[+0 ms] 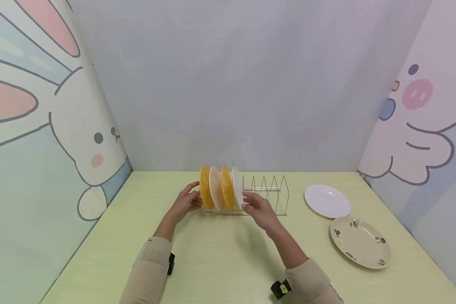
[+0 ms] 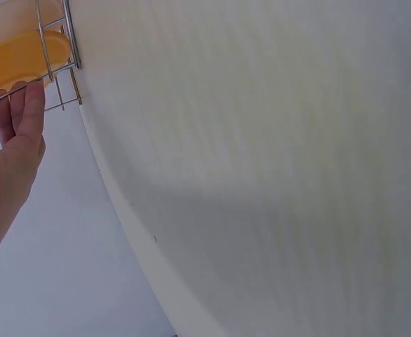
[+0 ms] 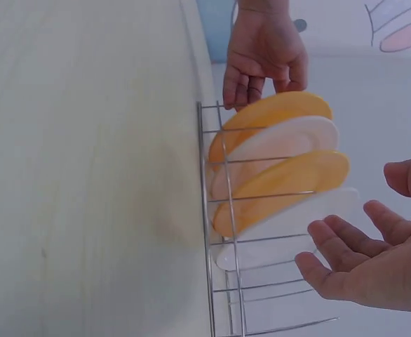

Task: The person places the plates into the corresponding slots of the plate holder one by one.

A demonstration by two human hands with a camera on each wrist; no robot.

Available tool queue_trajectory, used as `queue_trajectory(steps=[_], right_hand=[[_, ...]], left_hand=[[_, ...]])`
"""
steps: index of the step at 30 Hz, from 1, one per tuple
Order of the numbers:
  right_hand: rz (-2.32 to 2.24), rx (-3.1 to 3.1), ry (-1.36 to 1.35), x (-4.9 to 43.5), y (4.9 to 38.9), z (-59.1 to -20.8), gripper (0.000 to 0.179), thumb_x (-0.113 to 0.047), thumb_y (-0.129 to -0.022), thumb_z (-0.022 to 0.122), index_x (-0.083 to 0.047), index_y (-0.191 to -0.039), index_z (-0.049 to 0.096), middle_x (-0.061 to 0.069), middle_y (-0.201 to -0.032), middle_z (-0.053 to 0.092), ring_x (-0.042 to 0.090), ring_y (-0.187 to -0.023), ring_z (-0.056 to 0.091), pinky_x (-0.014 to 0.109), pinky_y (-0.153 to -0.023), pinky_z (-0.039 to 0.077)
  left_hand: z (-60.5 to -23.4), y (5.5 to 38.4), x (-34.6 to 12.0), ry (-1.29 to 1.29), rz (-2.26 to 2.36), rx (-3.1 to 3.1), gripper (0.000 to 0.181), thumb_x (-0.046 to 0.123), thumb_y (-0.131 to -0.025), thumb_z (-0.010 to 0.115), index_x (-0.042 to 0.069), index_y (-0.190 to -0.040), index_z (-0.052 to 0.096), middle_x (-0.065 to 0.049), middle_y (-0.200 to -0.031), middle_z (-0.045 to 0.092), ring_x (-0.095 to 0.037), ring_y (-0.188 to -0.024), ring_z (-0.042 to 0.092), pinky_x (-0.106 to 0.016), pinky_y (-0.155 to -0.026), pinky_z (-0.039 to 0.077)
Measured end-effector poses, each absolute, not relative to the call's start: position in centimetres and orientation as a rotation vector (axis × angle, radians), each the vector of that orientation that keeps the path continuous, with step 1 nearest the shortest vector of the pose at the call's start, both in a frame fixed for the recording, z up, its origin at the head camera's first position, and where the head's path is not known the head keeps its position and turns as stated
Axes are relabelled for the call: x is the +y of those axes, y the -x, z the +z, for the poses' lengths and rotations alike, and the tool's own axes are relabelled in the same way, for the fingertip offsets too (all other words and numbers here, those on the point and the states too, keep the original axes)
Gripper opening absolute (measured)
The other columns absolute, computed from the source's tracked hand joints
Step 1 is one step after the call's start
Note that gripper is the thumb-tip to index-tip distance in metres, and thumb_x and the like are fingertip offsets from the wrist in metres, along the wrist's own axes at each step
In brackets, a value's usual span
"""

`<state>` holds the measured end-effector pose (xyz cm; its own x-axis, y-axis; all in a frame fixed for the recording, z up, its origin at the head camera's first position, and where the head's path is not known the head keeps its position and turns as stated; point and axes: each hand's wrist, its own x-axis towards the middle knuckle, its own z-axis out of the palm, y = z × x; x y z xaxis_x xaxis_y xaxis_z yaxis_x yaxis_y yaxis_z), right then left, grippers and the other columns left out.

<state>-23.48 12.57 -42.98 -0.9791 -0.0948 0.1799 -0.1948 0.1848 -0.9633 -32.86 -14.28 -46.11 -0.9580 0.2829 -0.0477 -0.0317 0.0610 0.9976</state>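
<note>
A wire dish rack (image 1: 264,198) holds several plates on edge in its left half. From the left they are a yellow plate (image 1: 205,188), a pale pink plate (image 1: 215,188), a second yellow plate (image 1: 227,188) and a white plate (image 1: 237,185). My left hand (image 1: 185,202) is at the rack's left end, its fingertips against the outer yellow plate and the end wires. On the other side, my right hand (image 3: 381,263) has its fingers spread and relaxed, fingertips right by the face of the white plate. Nothing is gripped in it.
To the right of the rack, a flat white plate (image 1: 327,201) lies on the light green table (image 1: 213,261). Nearer the front right lies a beige plate (image 1: 359,242) with small dark patterns. A grey wall (image 1: 228,93) stands behind, with cartoon-printed walls at both sides.
</note>
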Motion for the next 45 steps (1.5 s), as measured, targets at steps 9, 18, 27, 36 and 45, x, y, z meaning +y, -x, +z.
queue_trajectory(steps=[9, 18, 27, 36, 45], right_hand=[[1.831, -2.555, -0.35, 15.5, 22.3, -41.9, 0.046, -0.017, -0.089, 0.062, -0.003, -0.131, 0.05, 0.022, -0.124, 0.052, 0.035, -0.114, 0.051, 0.047, -0.091, 0.042], [1.691, -2.636, -0.551, 18.8, 22.2, -41.8, 0.052, -0.018, -0.088, 0.064, -0.001, -0.134, 0.045, 0.021, -0.124, 0.051, 0.036, -0.11, 0.052, 0.047, -0.086, 0.045], [1.461, -2.689, -0.662, 21.3, 22.3, -42.4, 0.056, -0.029, -0.085, 0.068, -0.007, -0.132, 0.049, 0.014, -0.122, 0.055, 0.034, -0.107, 0.054, 0.054, -0.09, 0.039], [1.373, -2.727, -0.641, 23.4, 22.2, -42.7, 0.058, -0.031, -0.085, 0.068, -0.006, -0.133, 0.048, 0.019, -0.122, 0.054, 0.039, -0.108, 0.052, 0.051, -0.083, 0.045], [1.278, -2.794, -0.524, 26.5, 22.3, -43.4, 0.056, -0.031, -0.086, 0.067, -0.004, -0.132, 0.049, 0.021, -0.119, 0.055, 0.038, -0.106, 0.054, 0.052, -0.084, 0.044]], left_hand=[[-46.6, 32.7, -14.2, -0.277, 1.985, 2.117, 0.046, 0.016, -0.094, 0.045, 0.018, -0.14, 0.038, -0.016, -0.089, 0.059, -0.028, -0.08, 0.056, -0.039, -0.078, 0.05], [-46.4, 32.5, -14.2, -0.278, 1.976, 2.135, 0.045, 0.016, -0.094, 0.045, 0.02, -0.139, 0.039, -0.016, -0.09, 0.058, -0.028, -0.081, 0.056, -0.039, -0.078, 0.05], [-45.9, 32.4, -14.2, -0.261, 1.967, 2.145, 0.046, 0.016, -0.095, 0.044, 0.019, -0.14, 0.038, -0.015, -0.089, 0.059, -0.029, -0.081, 0.056, -0.038, -0.077, 0.05], [-46.1, 32.7, -14.2, -0.244, 1.987, 2.118, 0.045, 0.015, -0.095, 0.044, 0.018, -0.139, 0.038, -0.017, -0.089, 0.058, -0.034, -0.085, 0.055, -0.044, -0.081, 0.048], [-46.2, 32.8, -14.2, -0.267, 2.004, 2.123, 0.046, 0.017, -0.095, 0.045, 0.017, -0.14, 0.037, -0.012, -0.083, 0.058, -0.029, -0.08, 0.056, -0.039, -0.077, 0.05]])
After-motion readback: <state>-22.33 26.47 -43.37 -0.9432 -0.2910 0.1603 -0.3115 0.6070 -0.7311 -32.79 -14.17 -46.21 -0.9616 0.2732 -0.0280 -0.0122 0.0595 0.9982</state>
